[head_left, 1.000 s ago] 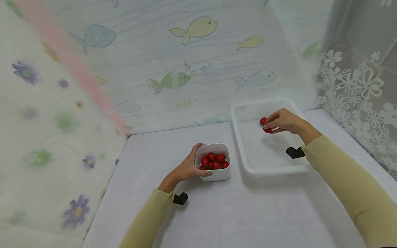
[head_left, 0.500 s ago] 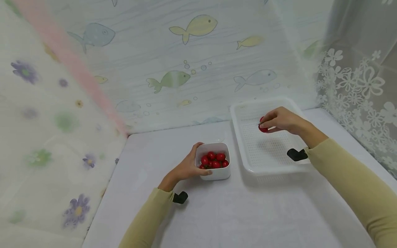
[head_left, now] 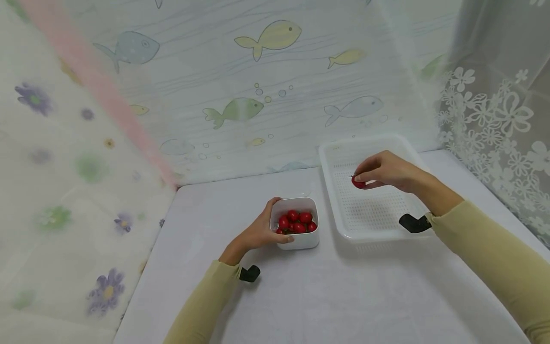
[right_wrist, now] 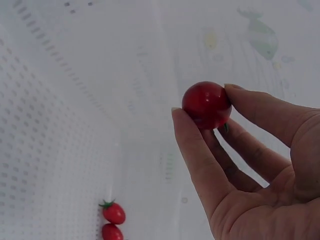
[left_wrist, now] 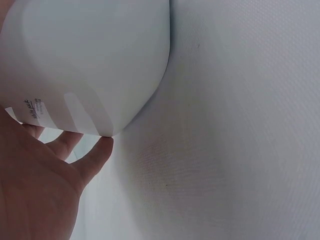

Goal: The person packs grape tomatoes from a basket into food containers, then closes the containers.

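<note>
Fingers of the right hand hid most of the cherry tomato in the head view; the wrist view showed it round, glossy and red, pinched between thumb and fingertips above the white perforated tray at the right. Two tomatoes lay in the tray. The left hand gripped the near-left side of the white bowl of tomatoes. Bare table lay nearer.

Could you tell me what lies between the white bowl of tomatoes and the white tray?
Nothing: the head view shows only a bare strip of table between the bowl and the tray.
</note>
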The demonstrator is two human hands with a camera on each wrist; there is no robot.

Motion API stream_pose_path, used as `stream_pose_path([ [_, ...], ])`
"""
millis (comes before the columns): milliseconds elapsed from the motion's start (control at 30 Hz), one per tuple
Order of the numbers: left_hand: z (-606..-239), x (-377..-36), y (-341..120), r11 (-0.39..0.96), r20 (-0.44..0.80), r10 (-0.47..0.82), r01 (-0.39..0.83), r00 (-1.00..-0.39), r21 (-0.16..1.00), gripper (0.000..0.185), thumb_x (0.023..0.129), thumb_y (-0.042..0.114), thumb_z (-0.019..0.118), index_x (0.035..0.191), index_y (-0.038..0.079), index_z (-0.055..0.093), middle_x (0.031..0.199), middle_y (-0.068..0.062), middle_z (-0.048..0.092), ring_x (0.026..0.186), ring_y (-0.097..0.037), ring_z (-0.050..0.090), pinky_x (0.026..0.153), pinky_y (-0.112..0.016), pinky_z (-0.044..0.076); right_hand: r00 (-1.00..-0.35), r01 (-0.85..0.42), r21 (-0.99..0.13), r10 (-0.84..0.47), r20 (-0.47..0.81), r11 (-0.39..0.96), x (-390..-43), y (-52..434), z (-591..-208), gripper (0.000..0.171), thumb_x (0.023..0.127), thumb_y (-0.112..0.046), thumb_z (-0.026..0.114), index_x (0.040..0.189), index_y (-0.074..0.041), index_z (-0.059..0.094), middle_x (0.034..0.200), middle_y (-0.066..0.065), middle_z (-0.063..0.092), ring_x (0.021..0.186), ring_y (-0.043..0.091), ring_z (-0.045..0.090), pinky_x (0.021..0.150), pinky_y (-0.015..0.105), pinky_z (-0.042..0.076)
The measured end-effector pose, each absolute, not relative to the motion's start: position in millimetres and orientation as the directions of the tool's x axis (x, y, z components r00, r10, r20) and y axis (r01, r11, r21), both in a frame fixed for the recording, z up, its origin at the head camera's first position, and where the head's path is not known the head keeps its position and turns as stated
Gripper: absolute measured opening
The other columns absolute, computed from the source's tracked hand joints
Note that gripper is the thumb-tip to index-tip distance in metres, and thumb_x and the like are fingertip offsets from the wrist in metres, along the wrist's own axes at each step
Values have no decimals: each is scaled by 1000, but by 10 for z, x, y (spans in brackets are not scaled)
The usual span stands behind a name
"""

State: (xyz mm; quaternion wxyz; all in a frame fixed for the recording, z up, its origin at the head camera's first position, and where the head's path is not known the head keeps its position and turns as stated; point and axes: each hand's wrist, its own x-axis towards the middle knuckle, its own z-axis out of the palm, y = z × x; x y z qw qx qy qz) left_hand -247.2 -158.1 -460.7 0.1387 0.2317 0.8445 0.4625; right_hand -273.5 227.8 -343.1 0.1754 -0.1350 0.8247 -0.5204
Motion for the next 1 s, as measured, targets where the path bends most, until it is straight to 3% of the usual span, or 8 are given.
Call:
stream_pose_path([
  [400, -4624, -2461, -1587, 470, -25, 515, 258, -857, 844, 106, 76, 39, 87, 156, 25, 19, 145, 1, 43, 137, -21, 40, 109, -54, 43, -892, -54, -924, -433, -125, 379, -2583, 2107, -3425, 31, 95, -6, 70, 120, 10, 65, 117, 22, 68, 100, 27, 70, 93, 44, 57],
  [667, -4617, -2457, -1586, 464, -26, 518, 255, -855, 848, 111, 76, 37, 88, 159, 17, 16, 146, -1, 42, 137, -22, 40, 110, -54, 43, -877, -70, -927, -465, -118, 368, -2459, 1933, -3416, 35, 95, -9, 71, 123, 9, 65, 121, 22, 67, 101, 26, 70, 95, 43, 56],
  [1000, -4598, -2462, -1579, 458, -20, 516, 256, -856, 852, 112, 76, 35, 88, 159, 16, 16, 146, -1, 42, 138, -23, 40, 110, -54, 43, -864, -137, -918, -498, -73, 373, -2390, 1629, -3496, 28, 95, -11, 71, 118, 3, 69, 114, 16, 70, 98, 27, 71, 93, 42, 57],
])
